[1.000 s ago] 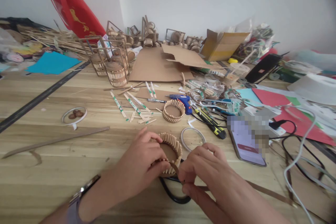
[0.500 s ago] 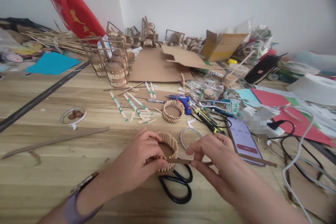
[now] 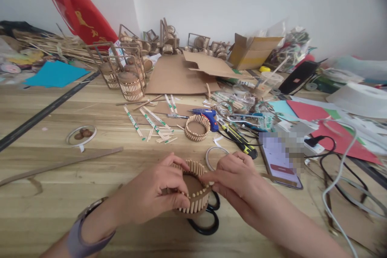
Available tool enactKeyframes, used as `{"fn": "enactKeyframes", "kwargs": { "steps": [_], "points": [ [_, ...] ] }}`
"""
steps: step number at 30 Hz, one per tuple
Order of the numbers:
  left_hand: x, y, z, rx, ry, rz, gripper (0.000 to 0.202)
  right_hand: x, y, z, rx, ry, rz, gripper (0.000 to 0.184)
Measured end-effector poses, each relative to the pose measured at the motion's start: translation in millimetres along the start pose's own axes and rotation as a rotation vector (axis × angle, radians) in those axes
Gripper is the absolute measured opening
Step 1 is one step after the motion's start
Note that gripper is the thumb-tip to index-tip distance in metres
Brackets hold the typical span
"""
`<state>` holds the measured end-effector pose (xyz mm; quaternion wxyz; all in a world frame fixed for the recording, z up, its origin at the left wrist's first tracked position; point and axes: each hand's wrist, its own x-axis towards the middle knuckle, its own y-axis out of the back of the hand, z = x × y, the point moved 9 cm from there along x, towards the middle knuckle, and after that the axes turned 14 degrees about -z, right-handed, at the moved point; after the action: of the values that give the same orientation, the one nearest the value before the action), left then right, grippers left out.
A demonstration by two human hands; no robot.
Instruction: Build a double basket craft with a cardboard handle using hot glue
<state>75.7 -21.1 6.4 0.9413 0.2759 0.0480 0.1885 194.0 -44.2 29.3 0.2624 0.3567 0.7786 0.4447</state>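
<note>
Strip (image 3: 279, 180) wrapping, likely: left hand (image 3: 163, 189) grips stick ring (image 3: 198, 202) toward surface's (image 3: 151, 242) near edge; right hand (image 3: 238, 177) pinches strip at rim; next needs tension.

On the worktop (image 3: 45, 217), the near basket (image 3: 198, 204) sits before the far basket (image 3: 197, 134), scissors (image 3: 208, 231) showing at its front right. Behind the far basket lies a glue gun (image 3: 207, 113); farther back, cardboard (image 3: 172, 76). A phone (image 3: 278, 165) lies right.

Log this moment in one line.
left hand: grips basket; right hand: holds strip at basket; scissors: partly hidden by basket; second basket: beside glue gun
</note>
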Motion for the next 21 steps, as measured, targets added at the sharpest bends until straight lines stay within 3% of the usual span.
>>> {"fn": "enactKeyframes", "kwargs": {
  "steps": [8, 13, 21],
  "points": [
    [-1.1, 2.0, 1.2, 0.069, -0.076, -0.009, 0.024, 4.2, -1.3, -6.2, -0.008, 0.011, -0.042, 0.026],
    [-4.4, 10.1, -4.2, 0.184, 0.063, 0.077, 0.017, 5.8, -5.7, -8.5, -0.085, -0.028, 0.011, 0.023],
    [3.4, -5.9, 4.6, 0.240, 0.051, 0.086, 0.020, 12.5, -16.4, -18.6, -0.123, 0.000, 0.133, 0.019]
  ]
}}
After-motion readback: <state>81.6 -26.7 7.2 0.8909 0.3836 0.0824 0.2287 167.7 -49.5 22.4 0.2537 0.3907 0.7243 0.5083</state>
